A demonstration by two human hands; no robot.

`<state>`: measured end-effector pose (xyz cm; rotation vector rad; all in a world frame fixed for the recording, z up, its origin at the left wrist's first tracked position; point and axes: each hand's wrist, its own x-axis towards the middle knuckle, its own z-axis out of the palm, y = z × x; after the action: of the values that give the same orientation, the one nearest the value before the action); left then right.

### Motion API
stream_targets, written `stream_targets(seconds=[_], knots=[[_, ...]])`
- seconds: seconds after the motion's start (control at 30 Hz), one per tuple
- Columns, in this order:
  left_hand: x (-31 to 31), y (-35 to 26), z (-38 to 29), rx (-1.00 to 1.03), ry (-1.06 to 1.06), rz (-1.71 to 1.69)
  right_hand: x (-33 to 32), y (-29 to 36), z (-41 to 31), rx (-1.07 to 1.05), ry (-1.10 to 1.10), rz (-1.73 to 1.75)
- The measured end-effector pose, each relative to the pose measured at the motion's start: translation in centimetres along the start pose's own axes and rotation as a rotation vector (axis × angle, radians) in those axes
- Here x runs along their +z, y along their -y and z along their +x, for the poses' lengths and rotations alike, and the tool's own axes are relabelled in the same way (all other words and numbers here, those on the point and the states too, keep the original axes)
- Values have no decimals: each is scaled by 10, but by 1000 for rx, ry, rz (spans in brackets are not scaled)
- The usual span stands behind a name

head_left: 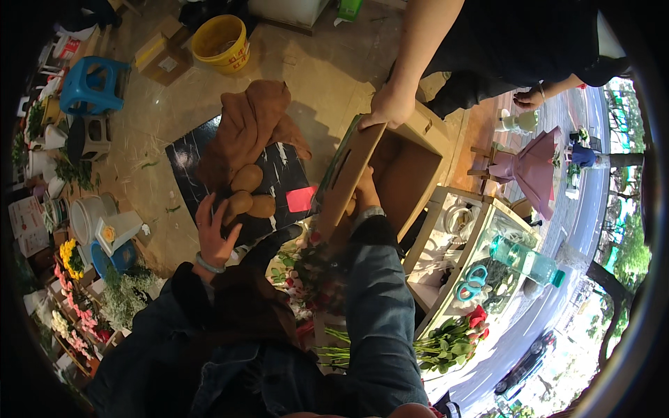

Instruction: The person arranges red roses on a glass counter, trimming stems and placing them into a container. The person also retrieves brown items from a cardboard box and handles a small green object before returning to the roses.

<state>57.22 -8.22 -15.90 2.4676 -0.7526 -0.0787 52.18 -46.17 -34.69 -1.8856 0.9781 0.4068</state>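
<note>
My left hand (215, 232) is spread beside several brown oval fruits, which look like kiwifruit (247, 178), on a black marble-patterned tabletop (193, 151). Its fingertips are close to the nearest fruit; whether they touch cannot be told. A crumpled brown cloth (251, 117) lies just beyond the fruits. My right hand (367, 189) reaches into an open cardboard box (410, 162), its fingers mostly hidden by the near flap. Something brown and rounded shows below that hand, so its grip is unclear. Another person's hand (393, 107) holds the box's upper edge.
A pink paper (301, 199) lies on the tabletop near the box. To the right, a cabinet (470, 251) carries a water bottle (527, 261) and blue-handled scissors (472, 282). Red roses (475, 321) lie nearby. A yellow bucket (220, 44) and blue stool (94, 86) stand on the floor.
</note>
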Motion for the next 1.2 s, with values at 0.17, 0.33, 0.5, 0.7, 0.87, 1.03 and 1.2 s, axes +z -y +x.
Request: stream_targets(seconds=[0.17,0.33,0.5,0.7,0.87,1.03,1.2], knots=[[-4,-1,-1,-30,-42,-60,9,8,0,-13,-167,265],[-7,3,-4,-43,-83,4,-4,25,-17,-183,-181,532],[-7,5,-6,-69,-99,4,-24,28,-46,-322,-118,832],[-6,-2,-9,-37,-91,5,-21,13,-34,-342,-145,527],[-10,0,-17,-25,-61,-29,12,18,5,-13,-245,275],[-15,14,-23,-72,-70,52,33,48,10,156,-499,302],[-18,19,-26,-107,-97,57,20,58,7,47,-539,388]])
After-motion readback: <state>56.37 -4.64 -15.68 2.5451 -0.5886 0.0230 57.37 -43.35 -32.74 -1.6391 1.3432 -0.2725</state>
